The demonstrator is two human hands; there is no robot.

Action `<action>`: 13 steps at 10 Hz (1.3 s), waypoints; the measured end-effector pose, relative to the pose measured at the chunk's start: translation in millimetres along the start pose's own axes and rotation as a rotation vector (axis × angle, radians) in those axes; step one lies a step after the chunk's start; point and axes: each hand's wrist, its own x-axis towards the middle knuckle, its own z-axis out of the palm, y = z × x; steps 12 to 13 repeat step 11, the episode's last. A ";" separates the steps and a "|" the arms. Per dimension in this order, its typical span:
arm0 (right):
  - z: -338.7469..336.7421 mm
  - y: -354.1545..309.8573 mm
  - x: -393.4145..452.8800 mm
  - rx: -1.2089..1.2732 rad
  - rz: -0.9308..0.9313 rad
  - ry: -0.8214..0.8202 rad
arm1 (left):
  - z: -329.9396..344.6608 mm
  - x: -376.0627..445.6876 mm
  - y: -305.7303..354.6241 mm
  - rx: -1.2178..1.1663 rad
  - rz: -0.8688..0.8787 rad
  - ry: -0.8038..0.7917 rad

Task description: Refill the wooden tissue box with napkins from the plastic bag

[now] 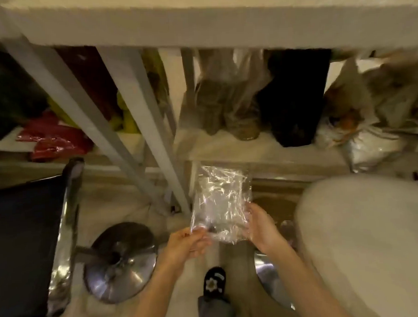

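**Both hands hold the clear bag below the white shelf**

Head view: the crinkled clear plastic bag [220, 203] hangs in the air just in front of the white shelf [262, 146]. The left hand [185, 243] has its grip pinched on the bag's lower left corner; the right hand [260, 225] has its grip closed on the lower right edge. A round chrome stool base [120, 260] stands on the floor left of the bag.

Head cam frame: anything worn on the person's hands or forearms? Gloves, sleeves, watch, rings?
Both the left hand and right hand are bare: no gloves. Both forearms are uncovered as far as the frame shows, with no sleeves or watch visible. The frame is too blurred to rule out rings.
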 end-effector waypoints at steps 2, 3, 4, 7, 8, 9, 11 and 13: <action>-20.8 87.2 123.0 0.000 -0.014 0.297 | -14.9 140.8 -83.6 0.023 -0.176 -0.029; -34.8 119.1 183.9 0.031 -0.023 0.343 | -18.6 196.5 -118.1 0.072 -0.143 0.024; -51.2 153.8 241.5 -0.201 -0.146 0.396 | -15.7 243.4 -144.8 0.043 -0.149 0.019; -82.1 205.9 331.5 -0.849 -0.327 0.368 | -8.8 325.8 -193.9 -0.050 -0.206 0.092; -82.8 212.3 336.3 -0.934 -0.324 0.395 | -7.8 326.9 -190.3 -0.071 -0.195 0.079; -76.2 200.1 322.3 -0.917 -0.285 0.427 | -7.9 312.2 -173.7 -0.012 -0.228 0.067; -36.7 131.0 263.6 -0.604 -0.230 0.406 | 6.5 247.7 -112.5 0.177 -0.242 0.073; -36.7 131.0 263.6 -0.604 -0.230 0.406 | 6.5 247.7 -112.5 0.177 -0.242 0.073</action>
